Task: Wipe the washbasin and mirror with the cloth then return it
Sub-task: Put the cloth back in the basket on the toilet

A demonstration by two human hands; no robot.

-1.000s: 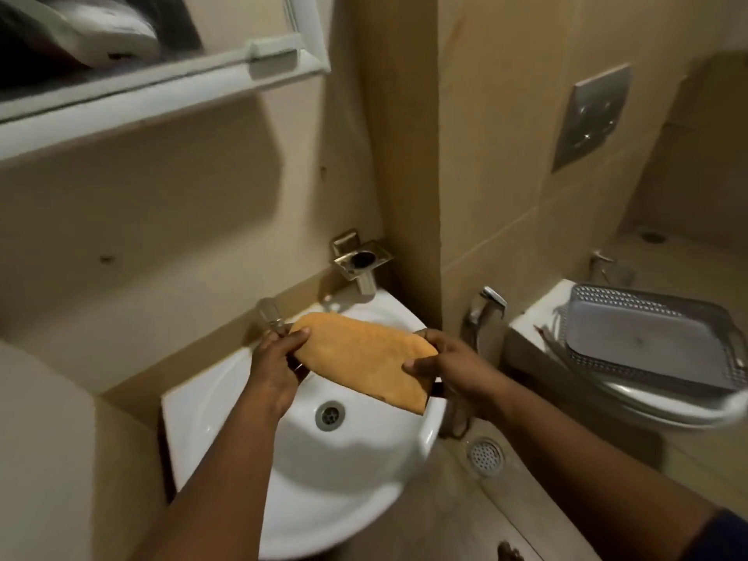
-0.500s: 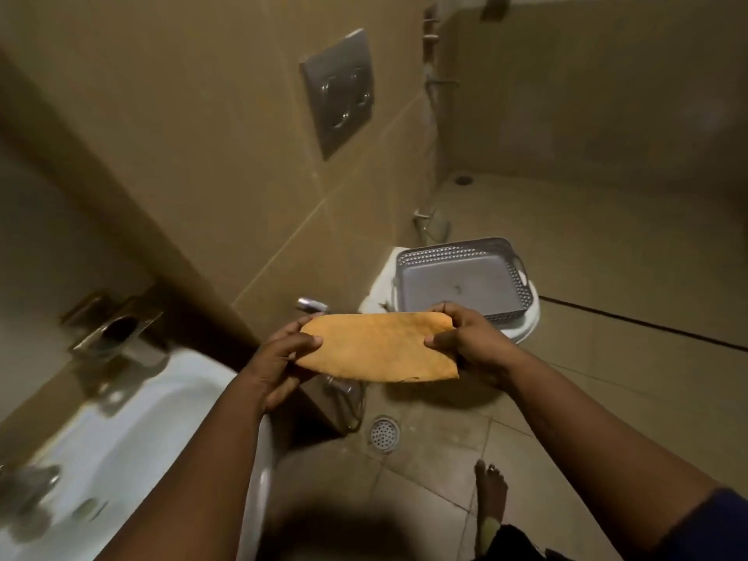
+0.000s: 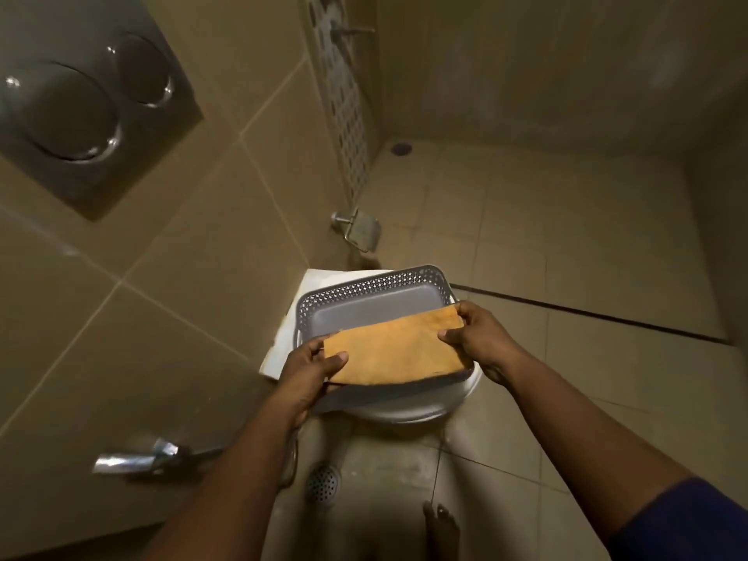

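Over the near half of a grey basket, a folded orange cloth is held flat between both hands. The left hand pinches the cloth's left end, thumb on top and fingers curled underneath. The right hand grips the right end the same way, thumb pressed on the upper face and fingers wrapped around the far edge. The cloth tilts a little, its right end higher and farther away than its left. Its near edge reaches past the basket's front rim; whether its underside touches that rim is hard to tell from this angle.

The basket has perforated walls and sits on top of a closed white toilet, whose rounded front shows below it. On the tiled wall to the upper left is a metal flush plate with two round buttons. A chrome spray handle hangs lower on that wall, and a paper holder is fixed beyond the toilet. A round floor drain lies below the arms, with a bare foot beside it.
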